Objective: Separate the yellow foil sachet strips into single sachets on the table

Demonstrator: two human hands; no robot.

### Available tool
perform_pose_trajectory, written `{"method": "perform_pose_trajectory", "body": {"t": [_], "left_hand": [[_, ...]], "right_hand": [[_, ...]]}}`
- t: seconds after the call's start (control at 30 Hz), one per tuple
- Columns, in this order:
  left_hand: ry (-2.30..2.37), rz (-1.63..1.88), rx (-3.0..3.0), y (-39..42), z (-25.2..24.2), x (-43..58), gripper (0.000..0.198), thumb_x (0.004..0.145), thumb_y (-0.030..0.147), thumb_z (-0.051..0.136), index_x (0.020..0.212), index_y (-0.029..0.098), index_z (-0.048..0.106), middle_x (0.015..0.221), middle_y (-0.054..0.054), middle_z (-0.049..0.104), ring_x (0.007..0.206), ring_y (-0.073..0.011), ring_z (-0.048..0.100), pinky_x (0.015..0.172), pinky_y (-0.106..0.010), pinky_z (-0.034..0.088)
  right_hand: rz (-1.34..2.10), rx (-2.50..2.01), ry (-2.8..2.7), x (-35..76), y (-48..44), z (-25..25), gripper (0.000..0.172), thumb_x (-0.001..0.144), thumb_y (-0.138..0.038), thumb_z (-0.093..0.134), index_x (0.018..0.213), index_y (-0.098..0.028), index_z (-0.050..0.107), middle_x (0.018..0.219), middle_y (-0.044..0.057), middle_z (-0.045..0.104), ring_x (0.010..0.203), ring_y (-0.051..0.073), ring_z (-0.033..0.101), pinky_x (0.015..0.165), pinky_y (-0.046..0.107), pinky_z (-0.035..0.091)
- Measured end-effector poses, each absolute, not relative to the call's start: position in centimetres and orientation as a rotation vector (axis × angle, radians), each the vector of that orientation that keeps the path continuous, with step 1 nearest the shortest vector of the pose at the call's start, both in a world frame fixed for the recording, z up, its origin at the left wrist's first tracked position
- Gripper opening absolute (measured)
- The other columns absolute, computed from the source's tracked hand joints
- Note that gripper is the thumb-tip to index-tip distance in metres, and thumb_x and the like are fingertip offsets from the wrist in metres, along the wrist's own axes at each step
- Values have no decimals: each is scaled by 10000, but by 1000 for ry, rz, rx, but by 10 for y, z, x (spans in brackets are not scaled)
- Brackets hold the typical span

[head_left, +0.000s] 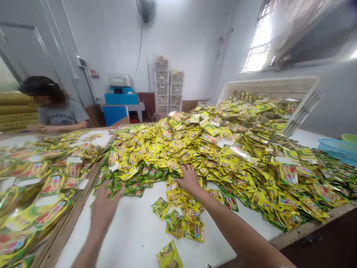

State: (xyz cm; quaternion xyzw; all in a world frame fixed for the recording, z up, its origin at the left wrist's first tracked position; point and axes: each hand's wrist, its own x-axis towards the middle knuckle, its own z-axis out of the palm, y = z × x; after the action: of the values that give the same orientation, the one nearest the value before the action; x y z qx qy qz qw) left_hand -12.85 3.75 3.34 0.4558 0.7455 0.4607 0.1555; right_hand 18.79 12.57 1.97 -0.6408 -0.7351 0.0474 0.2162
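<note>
A large heap of small yellow sachets (pixel 178 145) covers the white tabletop (pixel 131 230), with green sachets (pixel 139 178) along its lower left edge. My right hand (pixel 190 180) rests on the near edge of the heap, fingers spread over the sachets. My left hand (pixel 104 204) is over the bare tabletop beside the green sachets, blurred by motion, its thumb apart from the fingers and nothing visible in it. Several loose sachets (pixel 185 223) lie between my forearms, and a single yellow sachet (pixel 169 256) is nearest to me.
A tipped white crate (pixel 270 83) spills sachets at the right. Flat printed boxes (pixel 51 184) fill the left section, past a wooden divider (pixel 80 201). A seated person (pixel 60 108) works at far left. Blue basket (pixel 338 149) stands at right; stacked crates (pixel 162 87) line the back wall.
</note>
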Motion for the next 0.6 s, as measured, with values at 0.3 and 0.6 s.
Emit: {"method": "perform_pose_trajectory", "body": {"t": [0.3,0.6], "left_hand": [[1812,1034,1277,10,-13,-35,457,730,456,573,1080,164,605,1100,-138,657,1048,-274,609,887,-388,478],[1271,1160,911,13,-19,-20,464,552,464,756,864,148,620,729,-34,680,694,-177,648,678,-300,526]], "right_hand": [[370,-1484,-2044,188,87,6,323,771,-141,536,1083,-197,597,997,88,658,944,240,596,829,352,457],[1173,-1298,-1873,146,44,-5,290,810,-374,539,1002,-170,615,965,65,655,801,184,621,671,298,489]]}}
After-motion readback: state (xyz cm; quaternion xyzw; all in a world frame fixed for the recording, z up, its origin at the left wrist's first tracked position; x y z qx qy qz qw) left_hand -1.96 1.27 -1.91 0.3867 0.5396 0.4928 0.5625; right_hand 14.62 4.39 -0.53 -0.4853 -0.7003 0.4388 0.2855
